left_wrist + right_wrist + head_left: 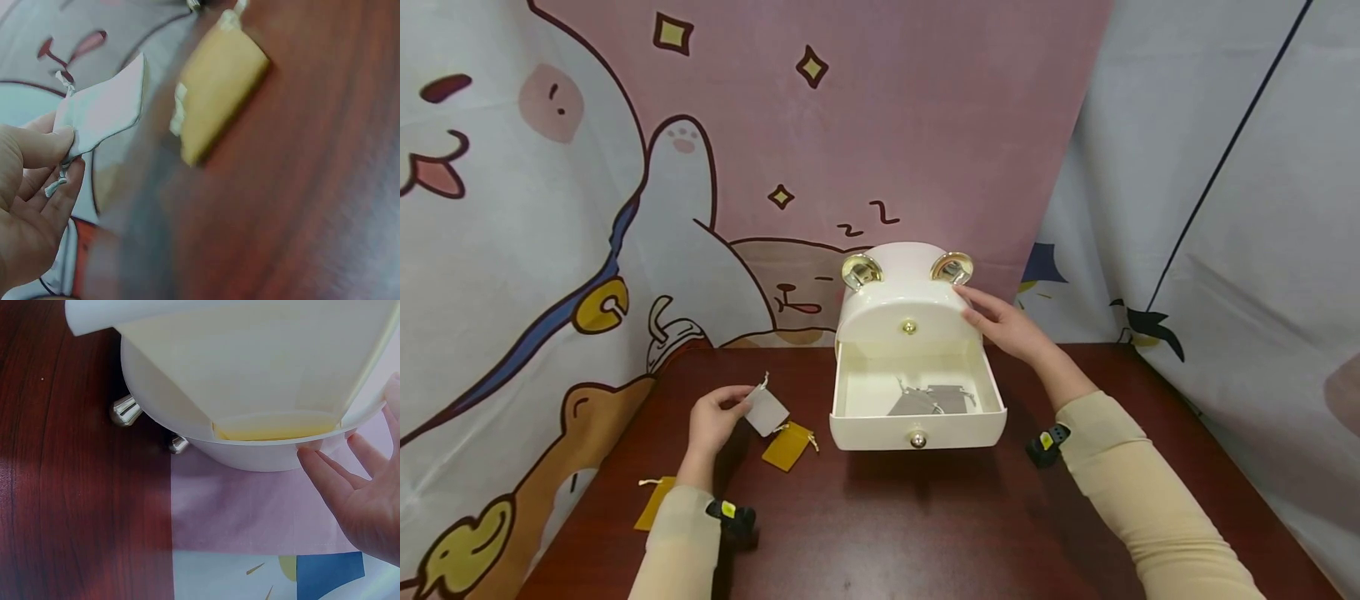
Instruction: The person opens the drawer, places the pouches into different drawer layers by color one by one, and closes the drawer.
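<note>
My left hand (713,421) pinches a small light grey drawstring pouch (767,411) near its string end, held between thumb and fingers in the left wrist view. A mustard-yellow drawstring pouch (788,447) lies on the table just beyond it. My right hand (1009,329) touches the right side of a white storage box (887,304) with gold ears; its fingers are fairly straight in the right wrist view. Out of the box's front comes the lower drawer (880,432), pulled open, with grey pouches (951,398) lying inside. The upper drawer's gold knob (909,327) shows above.
Another yellow pouch (655,504) lies near the left forearm, partly hidden by the sleeve. The dark red-brown table (970,533) ends at a printed cartoon cloth (925,125) behind the box. Small silvery feet (127,411) support the box.
</note>
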{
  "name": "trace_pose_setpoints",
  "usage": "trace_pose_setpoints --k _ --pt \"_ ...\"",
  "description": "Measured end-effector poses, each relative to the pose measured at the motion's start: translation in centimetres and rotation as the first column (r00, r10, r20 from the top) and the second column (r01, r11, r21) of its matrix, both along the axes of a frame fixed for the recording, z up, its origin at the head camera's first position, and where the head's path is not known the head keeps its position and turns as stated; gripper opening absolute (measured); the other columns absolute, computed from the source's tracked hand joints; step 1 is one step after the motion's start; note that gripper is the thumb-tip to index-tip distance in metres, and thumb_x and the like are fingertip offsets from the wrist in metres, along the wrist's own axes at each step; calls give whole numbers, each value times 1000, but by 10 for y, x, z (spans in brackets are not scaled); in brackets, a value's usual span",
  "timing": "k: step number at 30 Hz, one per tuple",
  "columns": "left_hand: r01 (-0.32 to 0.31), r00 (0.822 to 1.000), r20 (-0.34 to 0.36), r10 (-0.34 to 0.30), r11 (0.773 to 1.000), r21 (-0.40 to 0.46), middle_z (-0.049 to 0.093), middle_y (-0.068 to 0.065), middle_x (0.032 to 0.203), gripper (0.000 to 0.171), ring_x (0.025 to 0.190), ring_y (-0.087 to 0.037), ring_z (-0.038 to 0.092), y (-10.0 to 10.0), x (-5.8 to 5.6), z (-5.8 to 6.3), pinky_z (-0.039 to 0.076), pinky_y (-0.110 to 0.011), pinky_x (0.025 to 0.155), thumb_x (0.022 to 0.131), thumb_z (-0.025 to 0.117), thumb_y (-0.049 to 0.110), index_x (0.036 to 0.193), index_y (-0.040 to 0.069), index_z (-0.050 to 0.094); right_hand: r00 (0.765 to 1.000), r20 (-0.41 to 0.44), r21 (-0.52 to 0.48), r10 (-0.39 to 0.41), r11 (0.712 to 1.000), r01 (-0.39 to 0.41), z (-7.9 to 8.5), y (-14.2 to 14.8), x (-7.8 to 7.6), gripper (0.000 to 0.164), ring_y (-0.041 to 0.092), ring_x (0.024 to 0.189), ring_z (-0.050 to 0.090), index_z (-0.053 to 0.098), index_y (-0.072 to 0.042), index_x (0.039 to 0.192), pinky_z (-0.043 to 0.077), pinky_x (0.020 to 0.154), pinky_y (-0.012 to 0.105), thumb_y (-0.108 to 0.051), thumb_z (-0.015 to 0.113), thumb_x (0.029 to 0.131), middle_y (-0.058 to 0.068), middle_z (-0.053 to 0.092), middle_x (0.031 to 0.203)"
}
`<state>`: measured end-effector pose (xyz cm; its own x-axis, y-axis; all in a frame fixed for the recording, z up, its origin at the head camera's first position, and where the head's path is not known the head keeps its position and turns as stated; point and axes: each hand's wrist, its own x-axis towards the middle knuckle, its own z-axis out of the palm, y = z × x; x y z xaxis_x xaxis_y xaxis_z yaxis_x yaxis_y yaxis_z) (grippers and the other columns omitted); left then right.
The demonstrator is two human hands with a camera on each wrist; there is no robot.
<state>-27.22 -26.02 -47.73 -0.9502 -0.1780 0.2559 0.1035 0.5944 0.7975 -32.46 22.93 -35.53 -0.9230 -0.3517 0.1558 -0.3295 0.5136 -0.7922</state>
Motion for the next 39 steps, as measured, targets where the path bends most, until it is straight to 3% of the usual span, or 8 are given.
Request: trace_pose_setpoints --k 12,21,29,39 --pt "68 995 -80 -67 997 18 67 -13 105 23 94 -25 59 31 7 63 49 -19 71 91 71 5 114 6 75 1000 6 17 -12 1000 12 1 -1 1 58 41 132 45 32 -26 156 50 92 52 -40 51 103 8 23 162" --pt "174 961 -220 -171 985 -2 67 -11 102 23 87 -22 62 63 17 109 50 -17 71 88 74 2 110 6 76 1000 0 -3 0 1000 0 3 -1 2 57 43 132 45 31 -21 157 50 92 55 -33 51 104 12 24 161" --pt "220 950 -219 -221 975 -29 68 -8 98 21 86 -21 63 90 23 130 52 -27 71 87 75 3 107 10 78 1000 24 5 15 1000 -15 34 -14 32 55 48 131 43 30 -7 156 49 93 55 -20 48 106 21 23 159" --pt "320 919 -224 -324 946 -56 69 -4 101 20 84 -20 63 124 25 143 55 -33 71 86 76 3 105 11 79 999 28 -10 19 1000 -19 30 -13 28 55 47 131 43 29 -7 156 50 92 54 -19 48 106 21 23 160"
